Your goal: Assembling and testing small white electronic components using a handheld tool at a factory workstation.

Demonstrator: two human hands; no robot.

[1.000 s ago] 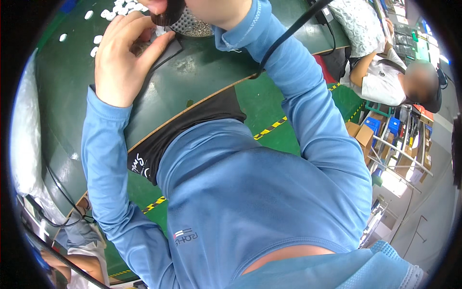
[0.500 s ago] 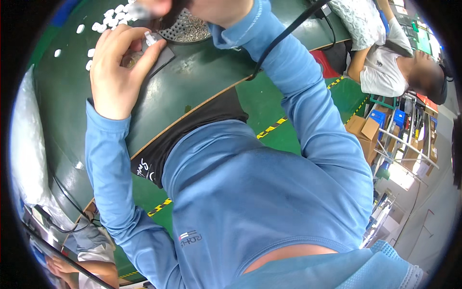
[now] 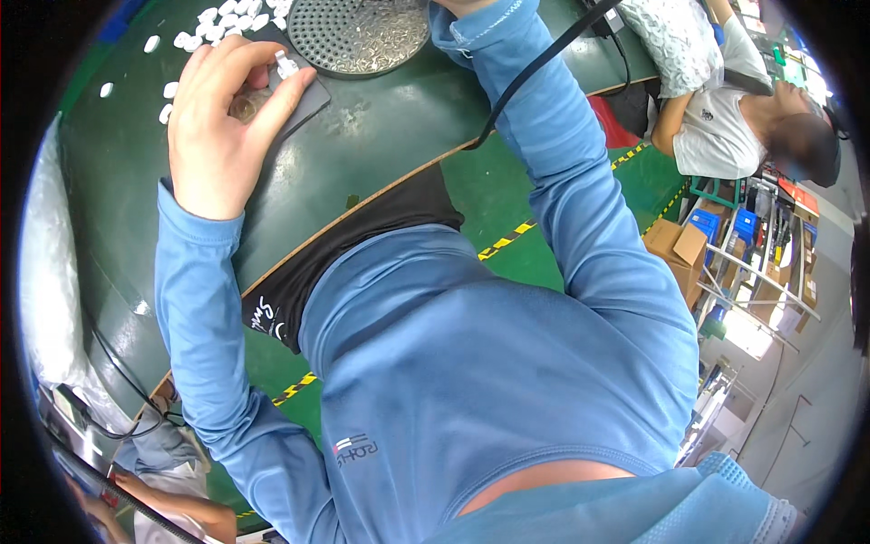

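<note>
At the upper left, my left hand is closed, thumb and fingers pinching a small white plastic part. That part stands over a dark flat block on the green table. Beneath the palm a round, brownish clear piece shows partly. My right hand is at the top edge, cut off by the picture, so its fingers are hidden. Beside it lies a round perforated metal dish holding many small silvery screws.
Several white plastic pieces lie scattered beyond my left hand. A black cable crosses above my right forearm. Clear plastic bags line the left side. A co-worker in a white shirt is at the right beside a bulging bag.
My right hand has moved up and right, away from my left hand and mostly out of view, uncovering the screw dish. My left hand keeps its pinch.
</note>
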